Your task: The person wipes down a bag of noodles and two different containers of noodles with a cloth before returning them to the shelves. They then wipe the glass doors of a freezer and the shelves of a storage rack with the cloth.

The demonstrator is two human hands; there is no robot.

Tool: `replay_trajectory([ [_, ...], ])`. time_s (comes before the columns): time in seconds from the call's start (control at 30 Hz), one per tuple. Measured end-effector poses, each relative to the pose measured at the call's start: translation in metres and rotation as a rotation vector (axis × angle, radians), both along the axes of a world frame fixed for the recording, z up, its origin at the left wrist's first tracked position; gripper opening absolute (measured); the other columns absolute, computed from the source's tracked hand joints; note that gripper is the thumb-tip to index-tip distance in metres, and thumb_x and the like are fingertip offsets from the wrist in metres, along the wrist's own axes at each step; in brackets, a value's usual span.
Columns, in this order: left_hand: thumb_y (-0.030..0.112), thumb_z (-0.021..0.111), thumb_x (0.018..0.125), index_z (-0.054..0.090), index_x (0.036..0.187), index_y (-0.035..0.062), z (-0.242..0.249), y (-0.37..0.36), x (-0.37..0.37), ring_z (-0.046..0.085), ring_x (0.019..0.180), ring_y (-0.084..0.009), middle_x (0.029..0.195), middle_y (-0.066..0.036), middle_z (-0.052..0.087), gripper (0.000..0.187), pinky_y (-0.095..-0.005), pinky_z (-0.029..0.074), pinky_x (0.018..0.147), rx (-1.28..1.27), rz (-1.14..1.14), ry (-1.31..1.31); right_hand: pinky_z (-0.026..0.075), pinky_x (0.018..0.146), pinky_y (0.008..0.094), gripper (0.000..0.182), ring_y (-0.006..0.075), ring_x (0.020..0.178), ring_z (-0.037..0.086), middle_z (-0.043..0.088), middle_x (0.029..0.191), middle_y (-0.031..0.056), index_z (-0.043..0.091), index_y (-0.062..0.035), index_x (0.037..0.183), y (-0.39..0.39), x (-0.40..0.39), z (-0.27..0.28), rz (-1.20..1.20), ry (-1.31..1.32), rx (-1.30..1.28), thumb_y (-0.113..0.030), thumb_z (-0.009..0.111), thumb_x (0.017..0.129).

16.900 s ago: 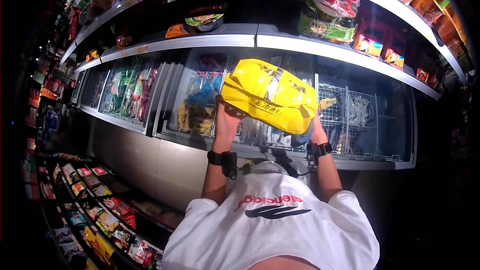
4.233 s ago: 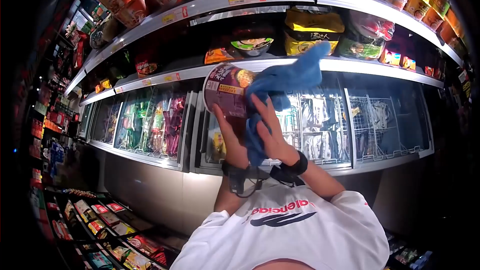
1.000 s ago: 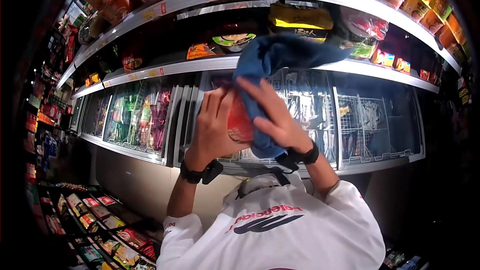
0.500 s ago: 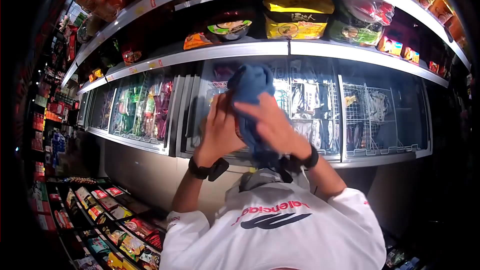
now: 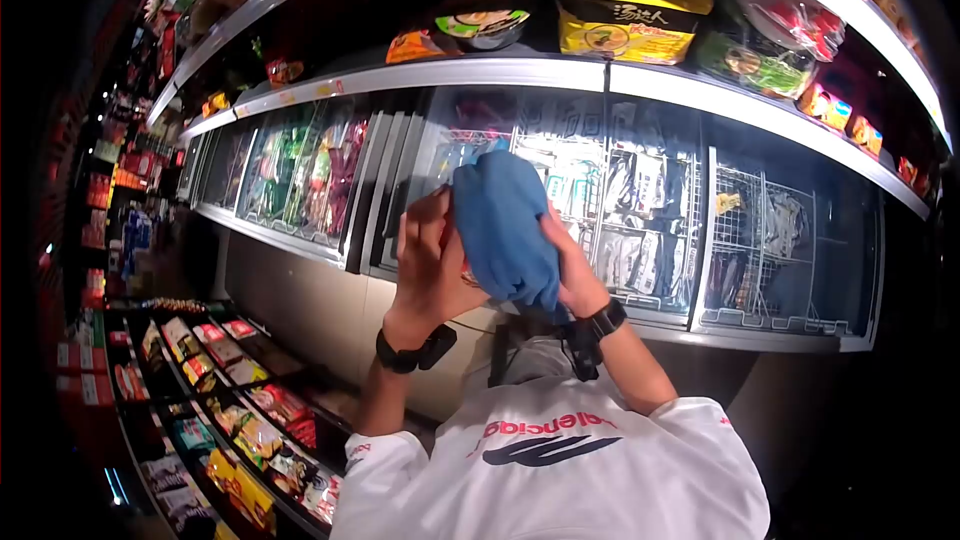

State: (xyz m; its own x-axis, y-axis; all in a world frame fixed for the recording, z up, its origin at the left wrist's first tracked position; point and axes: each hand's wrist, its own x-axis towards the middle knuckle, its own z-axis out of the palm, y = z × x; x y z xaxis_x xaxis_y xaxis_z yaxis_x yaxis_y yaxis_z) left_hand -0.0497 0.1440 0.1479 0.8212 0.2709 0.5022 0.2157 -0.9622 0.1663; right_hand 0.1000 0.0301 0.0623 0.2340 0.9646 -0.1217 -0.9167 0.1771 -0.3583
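A folded blue cloth (image 5: 505,225) is bunched between my two hands, above the glass of a freezer. My left hand (image 5: 430,258) is closed at its left side, thumb toward me and fingers curled up along its edge. My right hand (image 5: 577,265) grips the cloth's right side, most of its fingers hidden behind it. A small reddish patch shows between my left palm and the cloth; I cannot make out what it belongs to.
The chest freezer (image 5: 650,325) has sliding glass lids over wire baskets of packages. Above it runs a shelf (image 5: 480,77) with a yellow noodle pack (image 5: 630,15) and a noodle bowl (image 5: 485,28). Lower left stands a rack of snack packets (image 5: 240,485).
My right hand has moved from on top of the cloth to its right side. The cloth is now spread wider and faces me. The view has shifted slightly.
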Motion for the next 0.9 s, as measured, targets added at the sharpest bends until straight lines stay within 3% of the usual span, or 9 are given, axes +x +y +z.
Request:
replay_trajectory([
  [0.1, 0.034, 0.093, 0.061, 0.054, 0.129, -0.0009, -0.017, -0.011, -0.009, 0.050, 0.122, -0.0434, 0.141, -0.023, 0.048, 0.086, -0.0526, 0.042, 0.102, -0.120, 0.006, 0.013, 0.041, 0.118, 0.0494, 0.075, 0.0359, 0.140, 0.051, 0.045, 0.158, 0.0193, 0.034, -0.0037, 0.160, 0.013, 0.003, -0.024, 0.254, 0.425, 0.099, -0.055, 0.044, 0.107],
  [0.43, 0.039, 0.094, 0.065, 0.037, 0.152, 0.0005, -0.073, -0.036, 0.000, 0.038, 0.140, -0.0517, 0.154, -0.028, 0.035, 0.111, -0.0587, 0.031, 0.118, -0.308, -0.109, -0.152, 0.053, 0.100, 0.0383, 0.049, 0.0254, 0.112, 0.066, 0.068, 0.123, 0.0141, 0.063, -0.0024, 0.129, -0.038, 0.049, -0.035, 0.080, -0.096, -0.339, -0.034, 0.063, 0.092],
  [0.57, 0.053, 0.072, 0.090, 0.033, 0.159, 0.0096, -0.104, -0.018, 0.004, 0.047, 0.141, -0.0351, 0.161, -0.016, 0.037, 0.090, -0.0515, 0.040, 0.115, -1.455, -0.028, -0.417, 0.054, 0.094, 0.0369, 0.051, 0.0248, 0.104, 0.067, 0.069, 0.117, 0.0138, 0.065, -0.0004, 0.123, -0.061, 0.049, -0.041, -0.173, -0.324, -0.419, -0.037, 0.064, 0.088],
  [0.63, 0.052, 0.058, 0.100, 0.040, 0.155, 0.0100, -0.173, -0.013, -0.014, 0.053, 0.134, -0.0302, 0.152, -0.012, 0.050, 0.072, -0.0503, 0.044, 0.113, -2.252, -0.500, -0.657, 0.055, 0.093, 0.0412, 0.063, 0.0290, 0.101, 0.067, 0.070, 0.116, 0.0172, 0.058, 0.0026, 0.134, -0.064, 0.033, -0.014, -0.421, -0.163, -0.267, -0.042, 0.060, 0.089],
  [0.7, 0.050, 0.049, 0.105, 0.048, 0.150, 0.0058, -0.234, -0.024, -0.008, 0.053, 0.134, -0.0270, 0.145, -0.011, 0.056, 0.063, -0.0473, 0.044, 0.114, -2.261, -0.612, -0.371, 0.054, 0.093, 0.0417, 0.062, 0.0311, 0.102, 0.067, 0.070, 0.114, 0.0173, 0.059, 0.0018, 0.130, -0.066, 0.024, 0.001, -0.374, 0.196, 0.010, -0.047, 0.057, 0.092],
  [0.77, 0.041, 0.061, 0.102, 0.046, 0.151, 0.0029, -0.236, -0.038, 0.007, 0.050, 0.139, -0.0258, 0.149, -0.013, 0.055, 0.064, -0.0418, 0.040, 0.117, -1.785, -0.586, 0.151, 0.053, 0.095, 0.0410, 0.061, 0.0321, 0.103, 0.066, 0.067, 0.116, 0.0169, 0.059, -0.0015, 0.125, -0.071, 0.027, -0.042, -0.412, 0.209, 0.203, -0.054, 0.054, 0.094],
  [0.8, 0.035, 0.068, 0.098, 0.047, 0.151, 0.0014, -0.230, -0.041, 0.001, 0.049, 0.140, -0.0255, 0.150, -0.014, 0.054, 0.066, -0.0391, 0.040, 0.116, -1.806, -0.595, 0.234, 0.052, 0.098, 0.0392, 0.059, 0.0290, 0.107, 0.063, 0.066, 0.117, 0.0144, 0.059, -0.0052, 0.123, -0.072, 0.020, -0.051, -0.609, -0.503, -0.270, -0.056, 0.054, 0.094],
  [0.83, 0.029, 0.076, 0.095, 0.048, 0.150, 0.0000, -0.214, -0.042, -0.006, 0.048, 0.141, -0.0251, 0.151, -0.015, 0.054, 0.068, -0.0365, 0.039, 0.116, -1.821, -0.607, 0.317, 0.051, 0.099, 0.0380, 0.056, 0.0269, 0.109, 0.062, 0.066, 0.116, 0.0124, 0.059, -0.0076, 0.121, -0.077, 0.011, -0.057, -0.696, -0.627, -0.374, -0.056, 0.054, 0.095],
  [0.9, 0.020, 0.081, 0.090, 0.060, 0.140, 0.0047, -0.197, -0.040, -0.006, 0.061, 0.125, -0.0260, 0.132, -0.013, 0.066, 0.056, -0.0369, 0.048, 0.107, -1.057, -0.676, 0.379, 0.049, 0.101, 0.0365, 0.052, 0.0245, 0.111, 0.059, 0.065, 0.115, 0.0096, 0.058, -0.0103, 0.119, -0.085, 0.002, -0.077, -0.823, -0.622, -0.411, -0.057, 0.053, 0.096],
])
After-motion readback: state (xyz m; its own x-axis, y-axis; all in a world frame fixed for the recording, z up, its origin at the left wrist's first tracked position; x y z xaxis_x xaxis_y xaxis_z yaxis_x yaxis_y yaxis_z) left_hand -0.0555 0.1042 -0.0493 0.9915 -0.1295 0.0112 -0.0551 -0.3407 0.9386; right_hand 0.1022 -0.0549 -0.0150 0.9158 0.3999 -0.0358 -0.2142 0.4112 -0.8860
